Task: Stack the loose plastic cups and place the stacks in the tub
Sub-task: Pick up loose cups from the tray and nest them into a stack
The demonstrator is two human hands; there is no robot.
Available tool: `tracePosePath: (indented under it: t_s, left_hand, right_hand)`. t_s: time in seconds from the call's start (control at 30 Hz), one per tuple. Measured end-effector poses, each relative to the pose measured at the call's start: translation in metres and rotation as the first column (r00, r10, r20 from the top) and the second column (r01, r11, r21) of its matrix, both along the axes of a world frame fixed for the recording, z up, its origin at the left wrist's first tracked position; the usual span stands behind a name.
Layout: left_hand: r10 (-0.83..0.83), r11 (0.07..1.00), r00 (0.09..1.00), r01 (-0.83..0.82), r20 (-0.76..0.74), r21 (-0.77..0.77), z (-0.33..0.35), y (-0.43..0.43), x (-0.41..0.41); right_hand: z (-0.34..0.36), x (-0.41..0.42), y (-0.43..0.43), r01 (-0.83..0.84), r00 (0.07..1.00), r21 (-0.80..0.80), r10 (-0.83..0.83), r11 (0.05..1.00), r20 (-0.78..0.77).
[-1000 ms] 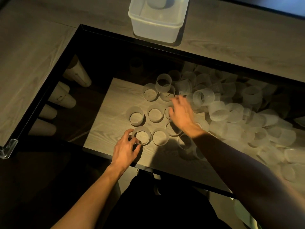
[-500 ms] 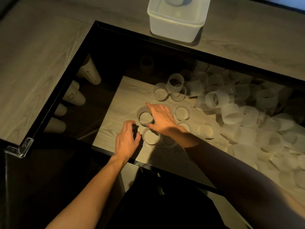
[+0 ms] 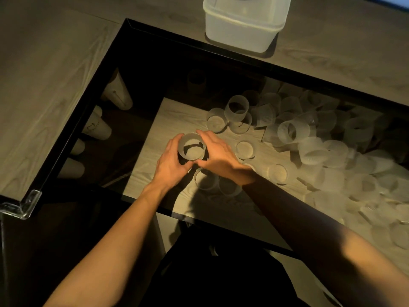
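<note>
Both hands are now brought together. Half a second ago the right hand was laid flat over a cup and the left hand was kept beside it. Now one cup (image 3: pixel 192 149) is held between them. The left hand (image 3: pixel 171 162) is wrapped round the cup's left side, and the right hand (image 3: pixel 218 154) is curled round its right side. The cup is kept upright, mouth up, and seems to be lifted a little off the surface (image 3: pixel 168 120). Whether other cups are tucked inside it cannot be told.

More upright cups (image 3: pixel 244 149) are seen just beside the hands. A big heap of loose cups (image 3: pixel 332 156) is spread out to the right, and many are tipped on their sides. The tub (image 3: pixel 243 34) is set well apart, at the far side. What is in it cannot be seen, as its top is cut off.

So the job is judged to be far from done. One stack is only being started, and nearly all the cups are left to be stacked and put in the tub.
</note>
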State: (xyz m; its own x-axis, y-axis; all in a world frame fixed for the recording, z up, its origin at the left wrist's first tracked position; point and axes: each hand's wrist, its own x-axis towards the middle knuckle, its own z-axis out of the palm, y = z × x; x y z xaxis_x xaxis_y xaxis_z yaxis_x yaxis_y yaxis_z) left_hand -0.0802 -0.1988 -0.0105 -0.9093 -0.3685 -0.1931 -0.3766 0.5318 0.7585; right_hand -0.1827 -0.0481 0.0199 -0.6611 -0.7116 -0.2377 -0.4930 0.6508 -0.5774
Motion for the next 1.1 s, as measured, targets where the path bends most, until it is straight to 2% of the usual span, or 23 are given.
tracePosePath:
  t_s: [0.13, 0.37, 0.5, 0.9, 1.1]
  left_hand:
    - [-0.041, 0.999, 0.995, 0.038, -0.088, -0.027, 0.014, 0.012, 0.015]
    - [-0.073, 0.997, 0.988, 0.068, -0.133, -0.038, 0.035, 0.043, 0.045]
    - [-0.073, 0.996, 0.992, 0.068, -0.101, -0.049, 0.034, 0.057, 0.055]
    - [-0.016, 1.0, 0.999, 0.016, 0.038, 0.009, 0.011, 0.069, 0.051]
    - [-0.075, 0.997, 0.993, 0.075, 0.086, 0.009, 0.001, 0.066, 0.05]
  right_hand:
    - [0.012, 0.008, 0.017, -0.025, 0.995, -0.05, 0.03, 0.998, 0.091]
    - [0.02, 0.025, 0.055, -0.092, 0.994, -0.063, 0.096, 0.994, 0.055]
    - [0.016, 0.028, 0.068, -0.126, 0.991, -0.015, 0.126, 0.992, 0.054]
    - [-0.002, 0.026, 0.073, -0.128, 0.979, -0.003, 0.127, 0.992, 0.159]
    - [-0.017, 0.031, 0.065, -0.119, 0.977, 0.114, 0.095, 0.986, 0.193]
